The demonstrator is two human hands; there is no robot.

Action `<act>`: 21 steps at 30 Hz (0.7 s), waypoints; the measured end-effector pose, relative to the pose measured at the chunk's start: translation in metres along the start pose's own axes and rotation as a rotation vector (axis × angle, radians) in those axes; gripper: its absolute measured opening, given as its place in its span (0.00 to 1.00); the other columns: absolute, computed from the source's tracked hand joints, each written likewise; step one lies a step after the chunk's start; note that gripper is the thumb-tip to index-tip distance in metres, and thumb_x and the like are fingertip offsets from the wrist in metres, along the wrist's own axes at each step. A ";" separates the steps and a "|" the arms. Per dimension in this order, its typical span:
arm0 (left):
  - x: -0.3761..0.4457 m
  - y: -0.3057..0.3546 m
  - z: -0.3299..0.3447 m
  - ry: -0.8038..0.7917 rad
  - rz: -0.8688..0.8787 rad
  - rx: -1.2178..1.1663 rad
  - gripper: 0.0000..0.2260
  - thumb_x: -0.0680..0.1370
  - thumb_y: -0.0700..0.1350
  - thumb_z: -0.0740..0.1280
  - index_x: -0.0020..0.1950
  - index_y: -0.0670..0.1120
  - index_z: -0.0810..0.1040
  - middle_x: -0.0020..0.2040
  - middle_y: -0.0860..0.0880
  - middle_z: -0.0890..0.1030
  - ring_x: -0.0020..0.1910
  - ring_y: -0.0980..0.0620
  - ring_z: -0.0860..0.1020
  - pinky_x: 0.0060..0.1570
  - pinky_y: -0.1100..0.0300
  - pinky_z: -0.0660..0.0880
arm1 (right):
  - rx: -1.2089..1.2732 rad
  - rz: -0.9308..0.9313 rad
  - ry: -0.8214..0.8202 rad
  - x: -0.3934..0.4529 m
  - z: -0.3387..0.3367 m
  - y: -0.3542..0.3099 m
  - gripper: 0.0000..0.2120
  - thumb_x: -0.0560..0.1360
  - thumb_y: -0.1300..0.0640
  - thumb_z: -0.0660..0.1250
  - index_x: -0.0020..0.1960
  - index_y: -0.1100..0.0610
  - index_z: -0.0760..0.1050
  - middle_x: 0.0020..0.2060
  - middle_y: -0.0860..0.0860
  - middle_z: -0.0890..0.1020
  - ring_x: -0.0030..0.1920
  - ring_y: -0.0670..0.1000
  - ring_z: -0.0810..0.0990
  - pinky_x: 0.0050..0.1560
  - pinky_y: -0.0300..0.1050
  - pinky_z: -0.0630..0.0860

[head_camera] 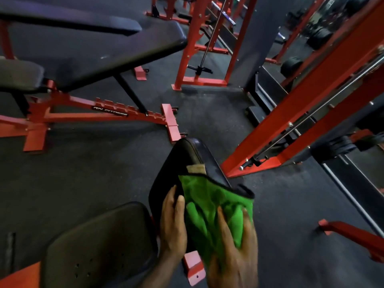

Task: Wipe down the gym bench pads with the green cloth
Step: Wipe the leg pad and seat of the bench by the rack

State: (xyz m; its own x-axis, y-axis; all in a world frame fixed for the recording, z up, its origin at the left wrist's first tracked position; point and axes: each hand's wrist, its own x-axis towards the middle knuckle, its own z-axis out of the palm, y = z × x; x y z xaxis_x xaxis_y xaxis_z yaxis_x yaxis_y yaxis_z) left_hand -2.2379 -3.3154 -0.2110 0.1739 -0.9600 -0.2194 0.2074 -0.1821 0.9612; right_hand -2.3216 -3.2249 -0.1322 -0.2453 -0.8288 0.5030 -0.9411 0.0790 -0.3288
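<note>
green cloth point(209, 206) is draped over the near end of a tilted black back pad point(187, 161), low centre of view, covering the pad's lower right side. right hand point(234, 244) lies on top of it w/ fingers spread flat, pressing the cloth onto the pad; grip wide, not curled round anything, though it's a bit blurred. left hand point(172, 223) is just beside the cloth on the pad's left edge, thumb and fingers wrapped round that edge, so its grip is holding the pad. a tan patch point(196, 168) shows on the pad just above the cloth's top edge.

seat pad point(99, 242) sits lower left, right next to the left wrist, black, w/ a red bracket point(194, 269) poking out below between the two hands. floor point(93, 173) is dark rubber.

across the floor, upper left, stands a 2nd bench point(104, 48): long black pad angled up, on a red frame point(68, 115) w/ a black label on the rail. behind it, top centre, a red rack point(199, 44) w/ a steel bar point(212, 32) leaning thru it. on the right a slanted red machine point(311, 104) w/ chrome rods runs up to the corner, well apart from the hands.
</note>
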 end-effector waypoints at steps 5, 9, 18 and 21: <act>-0.001 -0.005 -0.002 -0.017 0.012 0.025 0.30 0.76 0.70 0.58 0.73 0.57 0.73 0.73 0.57 0.75 0.74 0.59 0.70 0.75 0.55 0.65 | 0.011 0.005 -0.005 0.036 0.001 -0.006 0.33 0.67 0.50 0.64 0.72 0.48 0.76 0.74 0.59 0.72 0.71 0.65 0.74 0.65 0.60 0.75; 0.000 -0.001 0.000 0.003 -0.068 0.014 0.19 0.79 0.68 0.62 0.67 0.62 0.71 0.69 0.58 0.74 0.71 0.58 0.70 0.70 0.67 0.63 | -0.131 0.010 -0.439 0.136 0.018 -0.040 0.33 0.68 0.44 0.64 0.74 0.40 0.70 0.71 0.52 0.72 0.63 0.62 0.76 0.60 0.58 0.78; 0.025 0.015 -0.017 -0.004 -0.398 -0.297 0.21 0.85 0.62 0.54 0.73 0.57 0.74 0.65 0.53 0.80 0.61 0.52 0.79 0.65 0.47 0.74 | -0.493 -0.434 -0.506 0.183 0.110 -0.100 0.13 0.81 0.47 0.63 0.63 0.49 0.78 0.63 0.54 0.78 0.65 0.60 0.73 0.64 0.59 0.68; 0.036 0.020 -0.037 0.076 -0.521 -0.518 0.19 0.85 0.61 0.52 0.60 0.54 0.78 0.52 0.52 0.83 0.44 0.56 0.84 0.48 0.55 0.74 | -0.263 -0.380 -0.649 0.134 0.131 -0.100 0.16 0.81 0.50 0.63 0.68 0.48 0.77 0.67 0.55 0.77 0.70 0.60 0.72 0.76 0.59 0.58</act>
State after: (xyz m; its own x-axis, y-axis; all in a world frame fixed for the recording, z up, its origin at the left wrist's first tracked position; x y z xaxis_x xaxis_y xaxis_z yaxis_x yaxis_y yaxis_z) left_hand -2.1921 -3.3454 -0.2059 -0.0088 -0.7554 -0.6552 0.7057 -0.4690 0.5311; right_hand -2.2297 -3.4161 -0.1366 0.2122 -0.9759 -0.0502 -0.9770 -0.2131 0.0125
